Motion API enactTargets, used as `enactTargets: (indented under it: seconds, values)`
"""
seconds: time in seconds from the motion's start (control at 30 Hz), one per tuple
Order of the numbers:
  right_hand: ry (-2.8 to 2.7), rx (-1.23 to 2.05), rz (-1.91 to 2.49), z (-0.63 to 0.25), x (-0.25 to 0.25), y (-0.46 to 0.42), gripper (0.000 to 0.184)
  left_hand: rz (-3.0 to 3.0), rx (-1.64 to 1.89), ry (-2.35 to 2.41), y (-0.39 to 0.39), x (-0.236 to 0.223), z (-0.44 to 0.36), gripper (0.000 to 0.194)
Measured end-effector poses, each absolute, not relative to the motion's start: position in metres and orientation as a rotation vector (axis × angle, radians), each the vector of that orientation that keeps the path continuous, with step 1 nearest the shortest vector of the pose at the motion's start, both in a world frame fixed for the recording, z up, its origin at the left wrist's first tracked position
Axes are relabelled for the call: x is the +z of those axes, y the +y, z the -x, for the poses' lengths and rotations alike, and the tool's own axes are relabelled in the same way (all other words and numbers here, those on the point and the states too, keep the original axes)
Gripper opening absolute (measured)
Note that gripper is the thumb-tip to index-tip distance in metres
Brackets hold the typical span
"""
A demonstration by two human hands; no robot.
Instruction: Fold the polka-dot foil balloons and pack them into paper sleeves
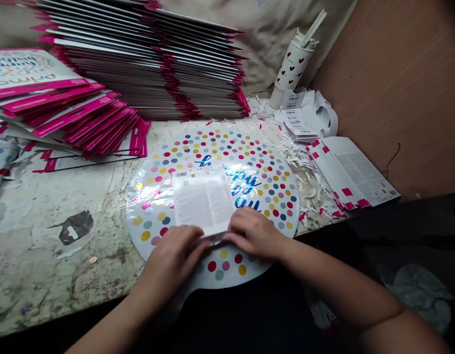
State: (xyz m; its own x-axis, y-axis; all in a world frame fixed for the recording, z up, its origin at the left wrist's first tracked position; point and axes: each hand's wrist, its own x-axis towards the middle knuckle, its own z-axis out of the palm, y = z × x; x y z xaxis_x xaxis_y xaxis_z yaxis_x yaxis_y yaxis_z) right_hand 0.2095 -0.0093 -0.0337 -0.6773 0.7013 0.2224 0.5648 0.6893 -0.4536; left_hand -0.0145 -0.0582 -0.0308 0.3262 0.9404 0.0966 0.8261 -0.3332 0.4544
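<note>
A round, flat foil balloon with coloured dots and blue lettering lies in front of me, its near edge past the table's edge. On top of it is a white printed card with small text and a barcode. My left hand is closed on the card's near left corner, thumb along the edge. My right hand pinches the near right corner. Between my thumbs the near edge shows as a narrow dark strip; whether it is folded I cannot tell.
Tall stacks of pink-edged cards fill the back, with a slumped pile at left. A heart-patterned tumbler, a roll of barcode labels and a stack of printed cards stand at right. Paper scraps litter the worn table.
</note>
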Motion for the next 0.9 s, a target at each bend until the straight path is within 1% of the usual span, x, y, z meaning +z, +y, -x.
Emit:
enactTargets:
  seconds: [0.03, 0.1, 0.13, 0.2, 0.27, 0.33, 0.4, 0.47, 0.57, 0.63, 0.73, 0.8, 0.83, 0.9]
  values:
    - [-2.529, 0.503, 1.034, -0.207, -0.031, -0.003, 0.011, -2.229, 0.447, 1.669, -0.051, -0.028, 0.014, 0.015]
    - [-2.606, 0.463, 0.948, -0.203, -0.028, 0.006, 0.027, -2.214, 0.378, 1.719, -0.041, -0.025, 0.015, 0.017]
    - [-2.652, 0.442, 0.858, -0.201, -0.029, 0.009, 0.03, -2.231, 0.375, 1.681, -0.039, -0.025, 0.016, 0.017]
    - [-2.7, 0.389, 0.709, -0.199, -0.031, 0.01, 0.023, -2.314, 0.466, 1.556, -0.043, -0.027, 0.017, 0.012]
    - [-2.687, 0.313, 0.659, -0.198, -0.036, 0.005, 0.016, -2.432, 0.615, 1.449, -0.053, -0.031, 0.018, 0.019]
    - [-2.665, 0.275, 0.631, -0.198, -0.039, -0.002, 0.017, -2.512, 0.691, 1.391, -0.064, -0.034, 0.016, 0.022]
    - [-2.644, 0.348, 0.651, -0.198, -0.04, -0.007, 0.015, -2.509, 0.704, 1.407, -0.071, -0.036, 0.014, 0.021]
    - [-2.613, 0.48, 0.75, -0.197, -0.039, -0.009, 0.014, -2.414, 0.661, 1.491, -0.07, -0.035, 0.012, 0.018]
    - [-2.575, 0.632, 0.986, -0.195, -0.035, -0.003, 0.015, -2.173, 0.474, 1.689, -0.058, -0.03, 0.007, 0.019]
    - [-2.603, 0.571, 1.085, -0.194, -0.032, 0.003, 0.016, -2.123, 0.372, 1.794, -0.046, -0.027, 0.005, 0.022]
    - [-2.766, 0.4, 0.962, -0.193, -0.025, 0.012, 0.018, -2.206, 0.323, 1.918, -0.03, -0.025, 0.01, 0.036]
    - [-2.874, 0.396, 0.852, -0.191, -0.021, 0.015, 0.025, -2.174, 0.29, 1.972, -0.023, -0.024, 0.019, 0.044]
    - [-2.928, 0.409, 0.833, -0.189, -0.019, 0.014, 0.031, -2.121, 0.276, 1.993, -0.021, -0.023, 0.025, 0.046]
    - [-3.048, 0.356, 0.865, -0.183, -0.019, 0.01, 0.04, -2.017, 0.275, 2.072, -0.022, -0.017, 0.037, 0.042]
